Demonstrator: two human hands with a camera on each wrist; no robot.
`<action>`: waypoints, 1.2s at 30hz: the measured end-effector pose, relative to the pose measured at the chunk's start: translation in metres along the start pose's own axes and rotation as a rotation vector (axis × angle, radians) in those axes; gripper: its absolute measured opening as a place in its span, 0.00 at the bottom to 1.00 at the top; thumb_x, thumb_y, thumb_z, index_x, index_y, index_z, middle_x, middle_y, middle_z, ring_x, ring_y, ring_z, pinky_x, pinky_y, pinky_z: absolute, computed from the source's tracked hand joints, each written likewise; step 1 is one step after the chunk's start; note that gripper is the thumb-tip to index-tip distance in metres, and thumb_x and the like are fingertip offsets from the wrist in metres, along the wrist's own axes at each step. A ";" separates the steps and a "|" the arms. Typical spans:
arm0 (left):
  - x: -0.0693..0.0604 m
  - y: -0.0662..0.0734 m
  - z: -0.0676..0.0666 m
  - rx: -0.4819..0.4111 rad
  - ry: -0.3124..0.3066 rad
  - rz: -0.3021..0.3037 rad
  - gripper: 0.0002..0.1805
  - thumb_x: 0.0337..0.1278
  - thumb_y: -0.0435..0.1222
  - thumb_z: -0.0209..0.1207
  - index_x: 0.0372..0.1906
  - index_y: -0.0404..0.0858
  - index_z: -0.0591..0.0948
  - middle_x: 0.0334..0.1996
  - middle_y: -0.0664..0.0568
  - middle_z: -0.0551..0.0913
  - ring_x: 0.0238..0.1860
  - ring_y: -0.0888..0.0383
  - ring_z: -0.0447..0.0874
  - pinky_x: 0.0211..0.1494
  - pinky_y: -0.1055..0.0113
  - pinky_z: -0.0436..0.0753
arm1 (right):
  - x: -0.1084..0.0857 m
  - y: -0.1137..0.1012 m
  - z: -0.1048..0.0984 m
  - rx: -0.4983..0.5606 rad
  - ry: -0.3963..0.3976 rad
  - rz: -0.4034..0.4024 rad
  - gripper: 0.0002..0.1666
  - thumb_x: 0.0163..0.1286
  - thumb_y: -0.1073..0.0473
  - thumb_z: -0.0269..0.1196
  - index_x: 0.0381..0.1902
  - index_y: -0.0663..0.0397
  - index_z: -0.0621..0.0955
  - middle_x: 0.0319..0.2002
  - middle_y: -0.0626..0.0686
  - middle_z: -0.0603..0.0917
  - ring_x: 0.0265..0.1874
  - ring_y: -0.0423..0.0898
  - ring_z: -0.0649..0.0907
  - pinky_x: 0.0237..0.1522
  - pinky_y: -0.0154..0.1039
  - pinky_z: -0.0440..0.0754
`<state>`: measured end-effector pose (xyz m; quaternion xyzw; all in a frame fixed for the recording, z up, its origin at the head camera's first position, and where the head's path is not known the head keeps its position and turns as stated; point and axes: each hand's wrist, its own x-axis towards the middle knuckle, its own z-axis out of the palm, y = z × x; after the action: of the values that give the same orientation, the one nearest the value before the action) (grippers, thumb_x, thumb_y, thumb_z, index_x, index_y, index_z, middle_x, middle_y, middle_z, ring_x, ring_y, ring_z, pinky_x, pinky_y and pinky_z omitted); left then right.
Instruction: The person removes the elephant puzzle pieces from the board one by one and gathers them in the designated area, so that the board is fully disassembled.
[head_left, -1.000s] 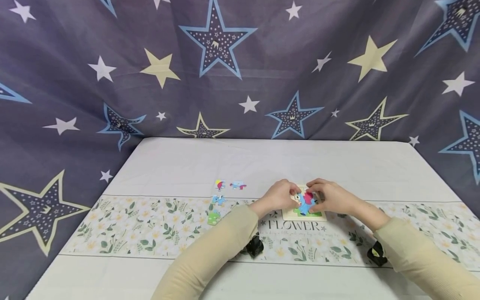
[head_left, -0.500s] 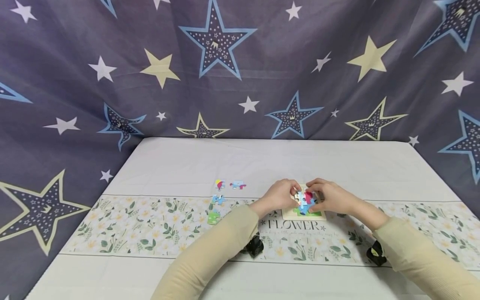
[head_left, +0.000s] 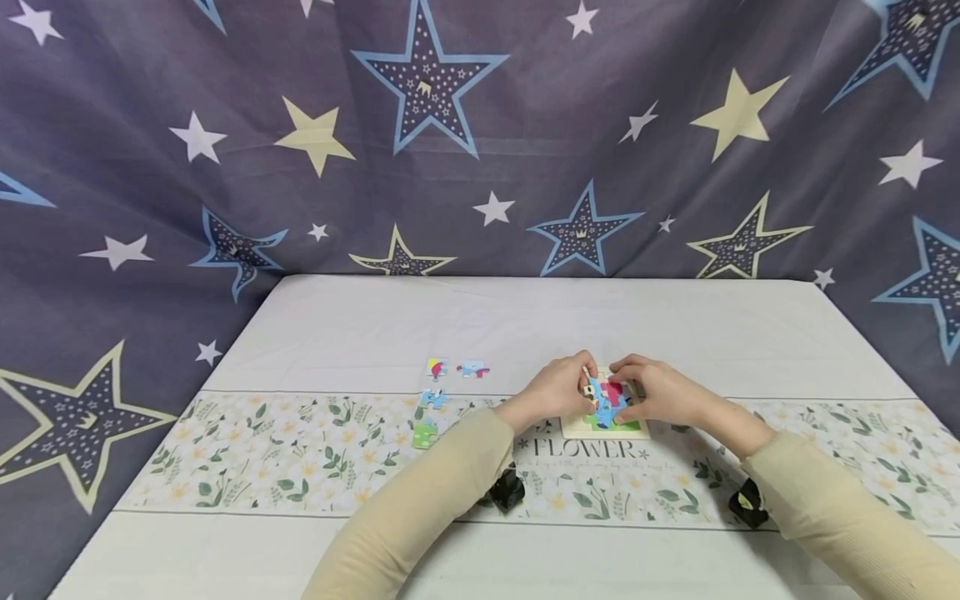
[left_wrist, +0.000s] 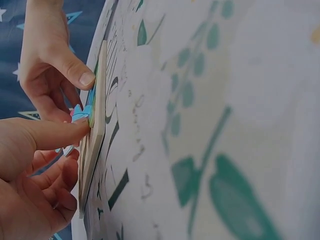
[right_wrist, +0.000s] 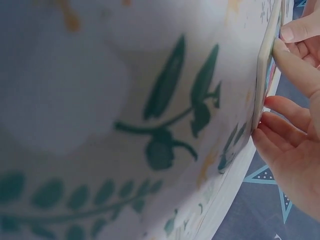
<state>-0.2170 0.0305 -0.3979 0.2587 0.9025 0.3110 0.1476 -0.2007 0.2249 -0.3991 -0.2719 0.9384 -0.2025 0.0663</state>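
My left hand (head_left: 557, 389) pinches a blue puzzle piece (left_wrist: 80, 115) between thumb and fingers, tilted over the left part of a wooden puzzle board (head_left: 567, 427). Much of the piece is hidden by the fingers. Several pieces in blue, red and green lie in the board; its light frame shows at the front. Opposite, my right hand (head_left: 663, 393) rests on the board's right side, thumb on the pieces and the other fingers spread along the far edge. In the right wrist view those fingers touch the board's rim (right_wrist: 261, 75).
Left of the board lie loose puzzle pieces: a yellow-and-red one (head_left: 437, 368), a blue-and-pink one (head_left: 472, 369), a blue one (head_left: 432, 399) and green ones (head_left: 424, 433). A white tablecloth (head_left: 525, 317) with a floral band covers the table; a starry curtain (head_left: 480, 167) hangs behind.
The blue piece in my left hand has turned and tilted over the board's left side. My right hand stays nearly still. The view has shifted slightly.
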 end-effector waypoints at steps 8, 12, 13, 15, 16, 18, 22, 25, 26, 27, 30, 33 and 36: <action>0.000 -0.005 0.000 -0.047 0.046 0.023 0.13 0.49 0.33 0.63 0.40 0.46 0.73 0.27 0.58 0.75 0.27 0.64 0.72 0.32 0.75 0.69 | 0.000 -0.001 0.001 -0.002 0.005 0.006 0.33 0.49 0.49 0.71 0.48 0.64 0.78 0.55 0.62 0.73 0.52 0.59 0.74 0.52 0.52 0.72; 0.000 -0.006 0.000 -0.058 0.068 0.037 0.13 0.49 0.33 0.63 0.40 0.46 0.75 0.26 0.59 0.76 0.27 0.65 0.73 0.32 0.76 0.70 | 0.000 -0.001 0.001 0.000 0.002 0.004 0.33 0.49 0.48 0.71 0.48 0.64 0.78 0.55 0.62 0.73 0.52 0.59 0.74 0.51 0.52 0.72; 0.000 -0.006 0.000 -0.061 0.072 0.042 0.13 0.49 0.33 0.63 0.40 0.46 0.75 0.26 0.59 0.76 0.27 0.65 0.73 0.32 0.76 0.70 | 0.000 -0.001 0.001 0.001 0.001 0.004 0.33 0.49 0.49 0.71 0.48 0.64 0.78 0.55 0.62 0.73 0.52 0.58 0.74 0.51 0.52 0.73; 0.000 -0.006 -0.002 -0.067 0.077 0.051 0.13 0.49 0.33 0.63 0.40 0.45 0.76 0.26 0.59 0.76 0.26 0.65 0.73 0.32 0.76 0.70 | 0.000 -0.002 0.000 0.002 -0.002 0.005 0.32 0.49 0.49 0.70 0.48 0.63 0.78 0.55 0.62 0.72 0.51 0.58 0.75 0.50 0.52 0.73; 0.000 -0.006 -0.003 -0.072 0.079 0.054 0.13 0.48 0.32 0.63 0.41 0.45 0.76 0.26 0.59 0.76 0.26 0.65 0.73 0.32 0.76 0.70 | 0.000 -0.002 0.000 0.002 -0.003 0.007 0.32 0.49 0.49 0.70 0.48 0.63 0.78 0.55 0.62 0.72 0.51 0.58 0.75 0.50 0.52 0.73; -0.001 -0.006 -0.006 -0.079 0.078 0.057 0.13 0.49 0.33 0.63 0.41 0.44 0.77 0.26 0.59 0.77 0.27 0.65 0.73 0.33 0.75 0.71 | 0.000 -0.002 0.000 0.001 -0.004 0.011 0.32 0.49 0.49 0.70 0.48 0.63 0.78 0.55 0.62 0.72 0.51 0.58 0.75 0.50 0.52 0.73; -0.004 -0.007 -0.011 -0.085 0.073 0.047 0.12 0.50 0.34 0.62 0.41 0.46 0.78 0.27 0.59 0.77 0.28 0.65 0.74 0.34 0.74 0.71 | -0.001 -0.003 0.000 -0.007 0.000 0.021 0.32 0.49 0.49 0.70 0.48 0.62 0.78 0.55 0.62 0.72 0.51 0.58 0.74 0.50 0.52 0.73; -0.005 -0.009 -0.015 -0.090 0.076 0.039 0.11 0.51 0.35 0.62 0.41 0.47 0.78 0.28 0.60 0.77 0.28 0.65 0.74 0.33 0.73 0.72 | -0.001 -0.003 0.000 -0.007 0.001 0.026 0.31 0.49 0.48 0.70 0.48 0.62 0.78 0.55 0.61 0.72 0.51 0.58 0.74 0.50 0.52 0.73; -0.005 -0.010 -0.016 -0.092 0.078 0.038 0.11 0.51 0.35 0.62 0.41 0.47 0.78 0.28 0.60 0.77 0.28 0.64 0.74 0.33 0.73 0.72 | -0.001 -0.003 0.000 -0.005 -0.002 0.027 0.31 0.49 0.48 0.70 0.48 0.62 0.78 0.55 0.61 0.72 0.52 0.58 0.74 0.50 0.52 0.73; -0.005 -0.011 -0.017 -0.094 0.080 0.037 0.11 0.51 0.35 0.62 0.40 0.47 0.78 0.28 0.60 0.77 0.28 0.64 0.74 0.33 0.73 0.72 | 0.000 -0.003 0.000 -0.004 -0.003 0.026 0.32 0.49 0.48 0.70 0.48 0.62 0.78 0.55 0.62 0.72 0.52 0.58 0.74 0.50 0.52 0.73; -0.008 -0.014 -0.020 -0.102 0.079 0.034 0.10 0.51 0.35 0.62 0.40 0.47 0.78 0.28 0.59 0.77 0.28 0.64 0.74 0.31 0.73 0.72 | -0.001 -0.003 -0.001 0.001 -0.009 0.029 0.32 0.50 0.48 0.70 0.49 0.62 0.78 0.56 0.62 0.72 0.52 0.59 0.74 0.51 0.52 0.72; -0.010 -0.019 -0.021 -0.108 0.086 0.028 0.10 0.51 0.34 0.62 0.40 0.47 0.78 0.28 0.59 0.77 0.27 0.63 0.74 0.30 0.73 0.72 | -0.001 -0.003 -0.001 0.004 -0.013 0.028 0.33 0.50 0.48 0.70 0.49 0.62 0.77 0.56 0.62 0.71 0.53 0.59 0.73 0.51 0.52 0.72; -0.013 -0.025 -0.023 -0.109 0.090 0.020 0.11 0.50 0.34 0.63 0.40 0.47 0.78 0.28 0.58 0.77 0.27 0.63 0.74 0.28 0.72 0.73 | -0.001 -0.003 0.000 0.008 -0.016 0.029 0.33 0.50 0.48 0.70 0.50 0.62 0.77 0.56 0.62 0.71 0.53 0.59 0.73 0.52 0.52 0.72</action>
<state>-0.2256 -0.0048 -0.3946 0.2451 0.8874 0.3723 0.1178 -0.1983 0.2238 -0.3977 -0.2596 0.9409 -0.2031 0.0779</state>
